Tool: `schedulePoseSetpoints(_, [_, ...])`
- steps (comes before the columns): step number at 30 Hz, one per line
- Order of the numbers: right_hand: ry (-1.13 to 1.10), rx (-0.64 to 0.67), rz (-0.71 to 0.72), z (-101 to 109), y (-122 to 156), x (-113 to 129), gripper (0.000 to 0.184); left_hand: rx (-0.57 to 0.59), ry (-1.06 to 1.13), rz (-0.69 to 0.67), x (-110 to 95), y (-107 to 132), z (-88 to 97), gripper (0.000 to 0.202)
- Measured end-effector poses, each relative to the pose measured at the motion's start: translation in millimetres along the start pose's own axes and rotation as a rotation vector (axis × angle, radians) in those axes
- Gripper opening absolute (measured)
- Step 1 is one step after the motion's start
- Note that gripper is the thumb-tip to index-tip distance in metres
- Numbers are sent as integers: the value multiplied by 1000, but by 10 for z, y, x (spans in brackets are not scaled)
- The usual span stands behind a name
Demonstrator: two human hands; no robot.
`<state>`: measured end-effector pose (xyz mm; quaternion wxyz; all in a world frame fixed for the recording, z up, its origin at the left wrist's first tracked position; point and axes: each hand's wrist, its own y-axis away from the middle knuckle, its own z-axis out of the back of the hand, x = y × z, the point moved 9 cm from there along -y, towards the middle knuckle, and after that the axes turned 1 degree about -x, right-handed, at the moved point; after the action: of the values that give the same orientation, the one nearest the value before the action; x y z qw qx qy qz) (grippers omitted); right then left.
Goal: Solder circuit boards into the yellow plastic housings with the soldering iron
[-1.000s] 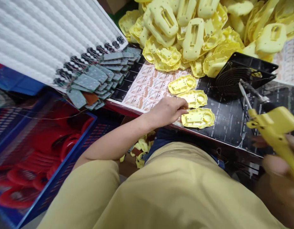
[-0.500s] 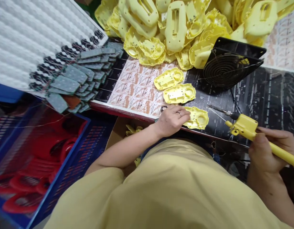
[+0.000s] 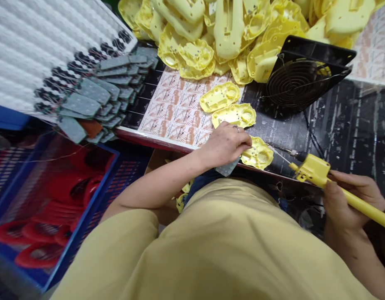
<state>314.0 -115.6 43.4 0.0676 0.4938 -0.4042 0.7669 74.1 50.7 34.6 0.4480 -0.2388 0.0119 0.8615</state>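
My right hand [image 3: 348,204] is wrapped around the handle of a yellow soldering iron [image 3: 314,168] with a thin feed tube beside its tip. The iron's tip points left, close to the right side of a yellow plastic casing half [image 3: 261,156] at the table's front edge. Over the left end of that casing, my left hand [image 3: 225,143] is closed, fingertips pinched together. What is between them is too small to make out. A grey-green circuit board [image 3: 227,168] shows below this hand, partly covered by it. Two more casing halves [image 3: 220,96] [image 3: 238,114] lie just behind.
Many yellow casings [image 3: 228,33] are heaped at the back. A black fan [image 3: 292,83] stands right of them. Left are stacked circuit boards [image 3: 86,104] wired to black round parts, beside a white ridged sheet [image 3: 55,37]. A blue crate [image 3: 83,216] holds red parts.
My left hand has shifted slightly right and up, and the circuit board beneath it now shows more. The soldering iron has moved left, nearer the front casing. The view has shifted slightly.
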Motion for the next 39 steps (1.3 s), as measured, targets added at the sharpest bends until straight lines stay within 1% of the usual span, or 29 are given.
schedulePoseSetpoints(4, [30, 208, 162, -142, 71, 220, 25, 1, -42, -2, 7, -12, -69, 17])
schedulePoseSetpoints(6, [45, 273, 209, -205, 98, 305, 24, -10, -49, -11, -2, -16, -73, 18])
schedulePoseSetpoints(11, [81, 288, 142, -242, 131, 307, 19, 42, -86, -18, -45, -50, -94, 19])
schedulePoseSetpoints(15, [122, 291, 154, -252, 145, 333, 14, 73, -94, -30, -67, -71, -104, 20])
schedulePoseSetpoints(20, [153, 368, 188, -309, 109, 325, 13, 88, -106, -30, -62, -85, -126, 20])
schedulePoseSetpoints(22, [177, 429, 196, -340, 100, 282, 11, 93, -115, -38, -70, -89, -130, 21])
schedulePoseSetpoints(24, [216, 513, 213, -381, 108, 248, 17, 93, -125, -45, -78, -92, -128, 23])
schedulePoseSetpoints(25, [225, 553, 247, -399, 119, 263, 18, 91, -127, -49, -81, -94, -126, 23])
schedulePoseSetpoints(29, [242, 664, 404, -423, 157, 398, 2, 82, -138, -47, -79, -103, -126, 24])
schedulePoseSetpoints(33, [255, 629, 448, -336, 124, 435, 3, 86, -160, -46, -80, -106, -130, 24])
schedulePoseSetpoints(35, [253, 624, 456, -316, 134, 421, 7, 83, -167, -53, -88, -105, -121, 24])
schedulePoseSetpoints(37, [260, 653, 421, -342, 158, 377, 9, 82, -164, -53, -90, -103, -115, 23])
schedulePoseSetpoints(39, [267, 638, 399, -361, 162, 369, 10, 83, -158, -52, -89, -103, -112, 24])
